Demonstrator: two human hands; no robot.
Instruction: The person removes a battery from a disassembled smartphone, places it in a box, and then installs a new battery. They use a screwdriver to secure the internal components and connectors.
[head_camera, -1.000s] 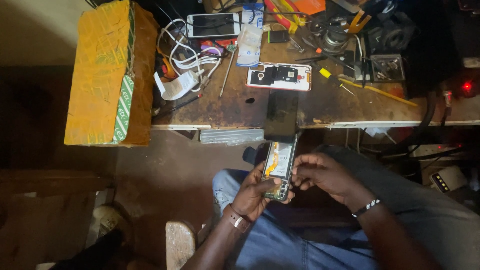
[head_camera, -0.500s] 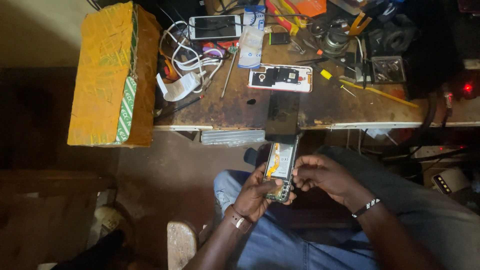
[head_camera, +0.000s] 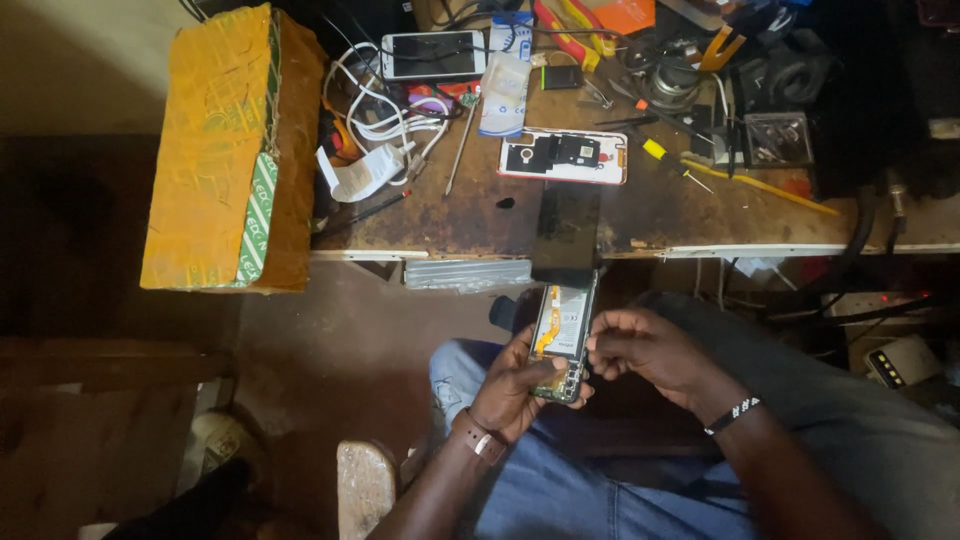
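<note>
My left hand (head_camera: 517, 385) grips an opened phone (head_camera: 562, 333) by its lower end, above my lap. The phone's back is off, showing a battery and an orange flex strip. My right hand (head_camera: 650, 353) sits just right of the phone, fingertips curled at its edge near the lower half; whether they pinch something small I cannot tell. A dark glass panel (head_camera: 567, 234) lies on the workbench edge directly above the phone.
The workbench (head_camera: 450, 215) carries an opened white phone (head_camera: 563, 156), another phone with a dark screen (head_camera: 433, 54), white cables (head_camera: 385, 120), screwdrivers (head_camera: 672, 163) and tools. A large orange box (head_camera: 225, 150) stands at the left end. A stool top (head_camera: 364, 487) is near my knee.
The hands and the opened phone stay almost in place; my right fingertips have shifted slightly along the phone's right edge. The view has drifted a little.
</note>
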